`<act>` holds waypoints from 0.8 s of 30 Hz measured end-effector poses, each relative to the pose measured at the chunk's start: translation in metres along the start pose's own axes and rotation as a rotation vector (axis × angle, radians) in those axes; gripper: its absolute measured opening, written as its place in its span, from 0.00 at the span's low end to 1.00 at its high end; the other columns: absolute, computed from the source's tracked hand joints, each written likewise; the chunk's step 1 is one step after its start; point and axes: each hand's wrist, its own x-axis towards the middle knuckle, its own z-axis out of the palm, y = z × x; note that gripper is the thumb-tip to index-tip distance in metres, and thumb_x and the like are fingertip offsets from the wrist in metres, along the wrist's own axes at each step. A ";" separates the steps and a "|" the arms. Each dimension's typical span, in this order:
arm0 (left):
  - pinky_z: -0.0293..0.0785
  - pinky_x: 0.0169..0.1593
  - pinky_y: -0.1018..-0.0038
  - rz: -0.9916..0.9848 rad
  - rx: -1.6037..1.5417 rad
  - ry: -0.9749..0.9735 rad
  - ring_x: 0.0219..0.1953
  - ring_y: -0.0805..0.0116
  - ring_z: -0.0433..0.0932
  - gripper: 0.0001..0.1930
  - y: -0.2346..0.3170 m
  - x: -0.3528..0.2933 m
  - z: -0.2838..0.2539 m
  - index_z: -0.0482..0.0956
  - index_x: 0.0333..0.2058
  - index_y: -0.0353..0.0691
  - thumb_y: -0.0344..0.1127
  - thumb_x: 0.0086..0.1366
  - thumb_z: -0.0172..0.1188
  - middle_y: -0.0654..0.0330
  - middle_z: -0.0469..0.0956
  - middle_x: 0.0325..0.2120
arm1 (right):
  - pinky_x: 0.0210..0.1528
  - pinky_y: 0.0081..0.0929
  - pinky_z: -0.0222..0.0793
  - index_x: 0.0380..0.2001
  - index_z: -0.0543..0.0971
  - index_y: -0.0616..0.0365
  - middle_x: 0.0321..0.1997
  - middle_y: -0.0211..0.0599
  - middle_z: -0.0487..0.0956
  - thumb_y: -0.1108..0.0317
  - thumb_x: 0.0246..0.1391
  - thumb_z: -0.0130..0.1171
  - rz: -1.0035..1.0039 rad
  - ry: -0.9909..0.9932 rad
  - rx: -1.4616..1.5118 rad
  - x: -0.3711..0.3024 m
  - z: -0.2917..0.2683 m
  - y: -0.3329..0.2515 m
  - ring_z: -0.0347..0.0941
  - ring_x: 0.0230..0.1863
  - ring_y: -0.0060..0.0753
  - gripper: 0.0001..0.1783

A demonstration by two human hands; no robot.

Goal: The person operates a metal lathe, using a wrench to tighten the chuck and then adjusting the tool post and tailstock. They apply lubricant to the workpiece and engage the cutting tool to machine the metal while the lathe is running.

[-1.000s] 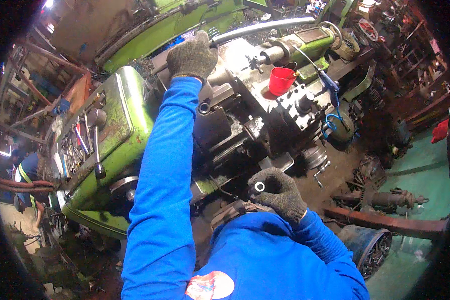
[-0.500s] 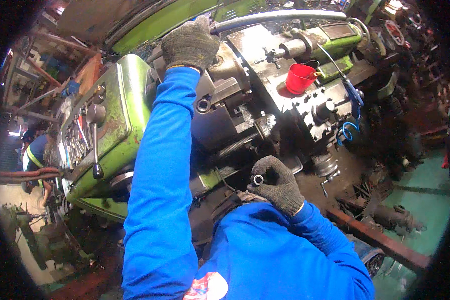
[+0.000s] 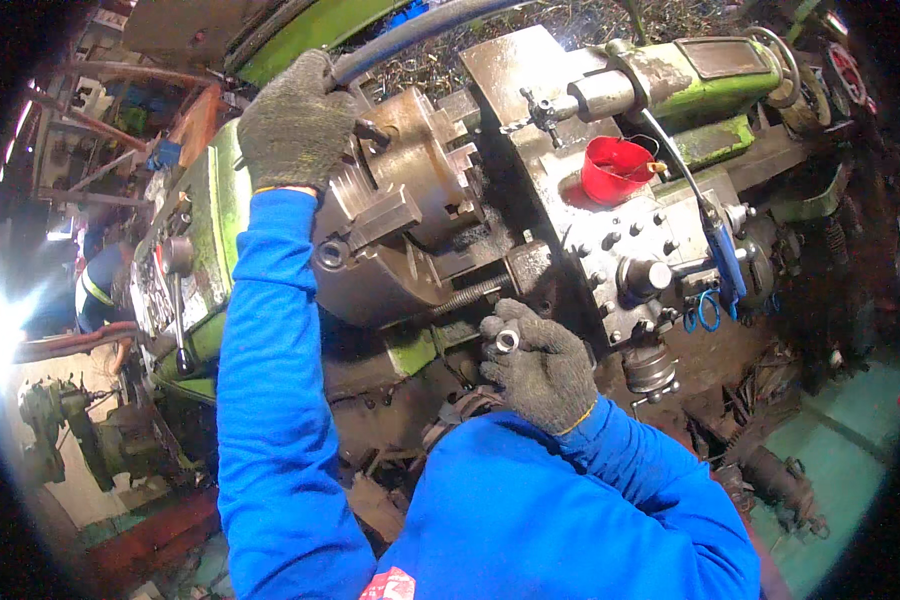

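My left hand (image 3: 298,125), in a dark knit glove, is closed at the near end of a long grey pipe (image 3: 410,40). The pipe runs off past the upper edge, and the fingers' grip is partly hidden behind the hand. Below and right of that hand is a big steel lathe chuck (image 3: 410,170), with a stepped jaw (image 3: 386,214) and a round key hole (image 3: 332,253) facing me. My right hand (image 3: 538,368), gloved too, is held before my chest, its fingers bent around a small metal piece with a hollow round end (image 3: 508,341). The rest of that piece is hidden.
A red bucket (image 3: 615,175) stands on the lathe carriage beside the tool post (image 3: 645,278). Behind it is the green tailstock (image 3: 710,80) with a drill bit pointing at the chuck. A blue-handled air gun (image 3: 725,262) hangs at right. Another person (image 3: 100,285) is at far left.
My left hand has moved left, the pipe end shifting with it. The chuck appears turned toward me, its jaw and key hole lower. My right hand still holds the small piece.
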 end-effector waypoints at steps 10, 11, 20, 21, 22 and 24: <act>0.75 0.42 0.49 -0.078 0.037 -0.034 0.40 0.42 0.82 0.11 0.006 -0.010 -0.008 0.81 0.41 0.48 0.41 0.62 0.59 0.50 0.83 0.34 | 0.42 0.36 0.70 0.54 0.77 0.58 0.50 0.46 0.79 0.67 0.65 0.55 0.225 -0.088 0.277 0.005 -0.009 -0.023 0.71 0.40 0.39 0.16; 0.75 0.42 0.49 -0.095 0.045 -0.045 0.40 0.42 0.82 0.11 0.005 -0.011 -0.008 0.81 0.42 0.48 0.41 0.61 0.59 0.50 0.83 0.34 | 0.42 0.36 0.70 0.54 0.77 0.58 0.50 0.46 0.79 0.67 0.65 0.55 0.223 -0.085 0.272 0.004 -0.010 -0.023 0.71 0.40 0.39 0.16; 0.77 0.42 0.50 -0.093 0.115 -0.021 0.41 0.43 0.83 0.12 0.013 -0.022 -0.012 0.81 0.43 0.49 0.39 0.60 0.61 0.51 0.83 0.36 | 0.42 0.35 0.71 0.54 0.76 0.57 0.50 0.44 0.77 0.67 0.67 0.54 0.269 -0.123 0.318 0.001 -0.015 -0.029 0.70 0.39 0.38 0.15; 0.77 0.42 0.51 -0.069 0.111 0.001 0.41 0.43 0.83 0.11 0.012 -0.023 -0.012 0.81 0.43 0.49 0.39 0.60 0.61 0.52 0.83 0.36 | 0.41 0.35 0.71 0.54 0.76 0.57 0.49 0.44 0.77 0.67 0.67 0.54 0.272 -0.116 0.320 0.002 -0.015 -0.029 0.70 0.39 0.38 0.15; 0.78 0.42 0.51 -0.085 0.089 -0.005 0.41 0.44 0.83 0.12 0.013 -0.024 -0.012 0.81 0.42 0.49 0.38 0.60 0.61 0.52 0.83 0.36 | 0.42 0.35 0.71 0.54 0.75 0.57 0.49 0.44 0.77 0.67 0.67 0.54 0.252 -0.111 0.304 0.002 -0.016 -0.029 0.71 0.40 0.38 0.15; 0.78 0.42 0.52 -0.112 0.043 -0.015 0.41 0.45 0.83 0.12 0.014 -0.026 -0.013 0.81 0.42 0.50 0.37 0.59 0.62 0.53 0.83 0.35 | 0.43 0.35 0.73 0.56 0.74 0.58 0.49 0.44 0.78 0.68 0.67 0.55 0.188 -0.101 0.247 0.004 -0.018 -0.027 0.72 0.41 0.37 0.16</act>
